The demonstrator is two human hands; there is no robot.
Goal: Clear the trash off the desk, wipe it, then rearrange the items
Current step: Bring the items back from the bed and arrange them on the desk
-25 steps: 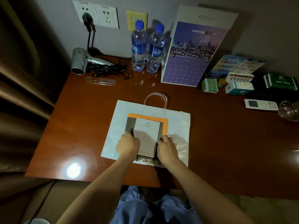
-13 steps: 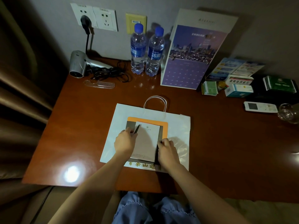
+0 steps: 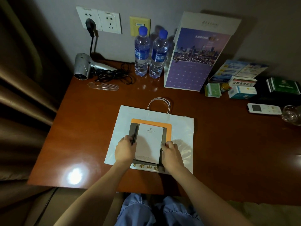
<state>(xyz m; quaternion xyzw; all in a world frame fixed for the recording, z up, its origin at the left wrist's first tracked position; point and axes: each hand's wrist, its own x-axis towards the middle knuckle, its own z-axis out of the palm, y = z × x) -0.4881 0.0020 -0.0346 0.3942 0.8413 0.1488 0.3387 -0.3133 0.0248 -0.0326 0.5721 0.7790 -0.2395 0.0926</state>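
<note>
head view: the left hand (image 3: 125,148) pinches a slim black pen (image 3: 135,134) beside the small white paper notepad (image 3: 149,142); the right hand (image 3: 172,153) curls onto the pad's opposite edge. both sit on a dark folder (image 3: 165,132) atop the flat white paper bag (image 3: 156,128). best to square the pad between both hands, then lay the pen parallel alongside.

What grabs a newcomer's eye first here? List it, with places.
At the desk's centre, the left hand and right hand flank a white notepad stacked on a flat white paper bag. Behind, two blue-capped water bottles stand beside a purple poster leaning on the wall.
</note>
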